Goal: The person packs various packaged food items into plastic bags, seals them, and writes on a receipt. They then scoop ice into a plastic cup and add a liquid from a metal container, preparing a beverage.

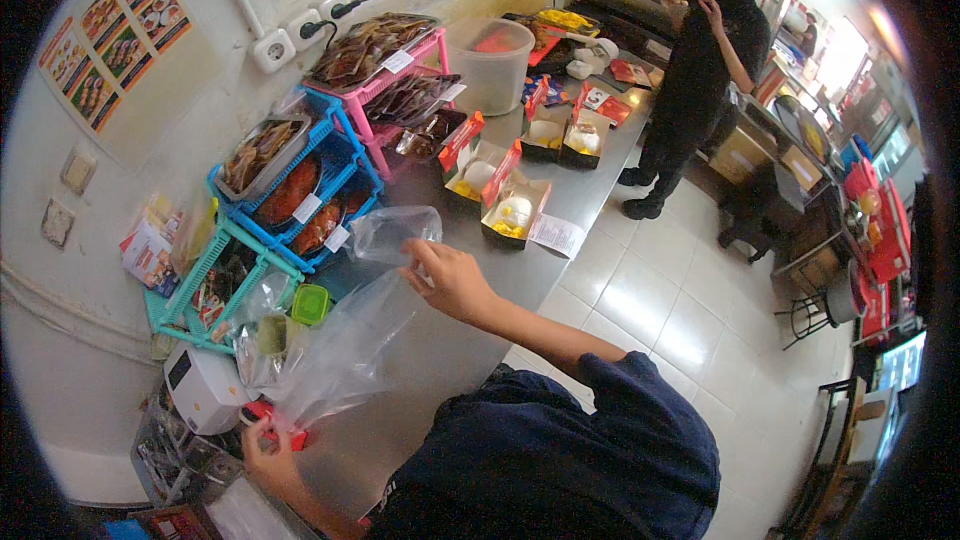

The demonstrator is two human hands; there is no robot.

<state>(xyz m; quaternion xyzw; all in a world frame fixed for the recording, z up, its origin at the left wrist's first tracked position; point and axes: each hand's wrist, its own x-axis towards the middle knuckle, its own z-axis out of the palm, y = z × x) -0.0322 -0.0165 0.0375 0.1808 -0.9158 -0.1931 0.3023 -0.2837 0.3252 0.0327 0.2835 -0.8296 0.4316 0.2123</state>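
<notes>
A long clear plastic bag is stretched over the steel table. My right hand pinches its wide upper end between thumb and fingers. At the bag's narrow lower end, my left hand has its fingertips closed on the plastic, beside a red object whose kind is unclear. Past my right hand stand several open takeaway boxes, among them a front box with a white rice mound and yellow food. A printed paper slip lies against that box.
Along the wall stand blue, pink and turquoise racks with packed food. A green-lidded container, a white label printer and a large translucent tub are nearby. A co-worker in black stands beyond the table's far right edge.
</notes>
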